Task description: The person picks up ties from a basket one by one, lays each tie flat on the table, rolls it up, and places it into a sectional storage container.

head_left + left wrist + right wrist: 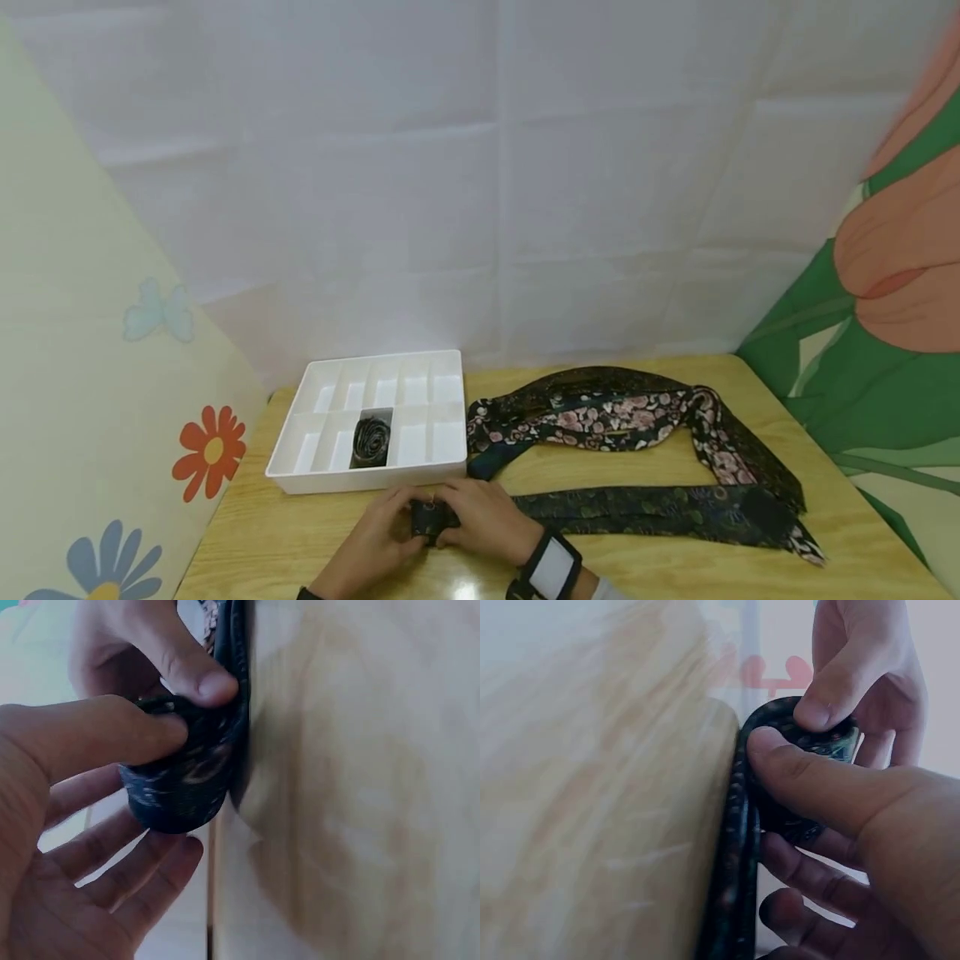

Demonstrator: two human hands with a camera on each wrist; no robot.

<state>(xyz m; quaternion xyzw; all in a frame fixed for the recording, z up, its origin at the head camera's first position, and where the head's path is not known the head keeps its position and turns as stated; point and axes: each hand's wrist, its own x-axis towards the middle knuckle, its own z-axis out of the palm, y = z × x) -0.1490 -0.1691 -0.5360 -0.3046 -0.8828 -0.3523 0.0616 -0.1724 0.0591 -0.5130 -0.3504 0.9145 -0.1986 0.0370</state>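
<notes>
A dark floral necktie lies partly rolled up at the front of the table, its roll [433,521] between both hands. My left hand [380,537] grips the roll from the left, thumb on its side and fingers around the outer curve. From the other side my right hand [483,518] pinches it, the thumb [802,776] pressed on the coiled edge. The unrolled tail [637,510] runs flat across the wood to the right. In the left wrist view the roll [180,791] stands on edge, its layers bulging toward the left fingers.
A white divided tray [367,481] stands just behind the hands, with a rolled dark tie [371,440] in one front compartment. More dark and pink-flowered ties [607,412] lie heaped at the back right, crossing the tail's far end. A white cloth wall [480,208] closes off the back.
</notes>
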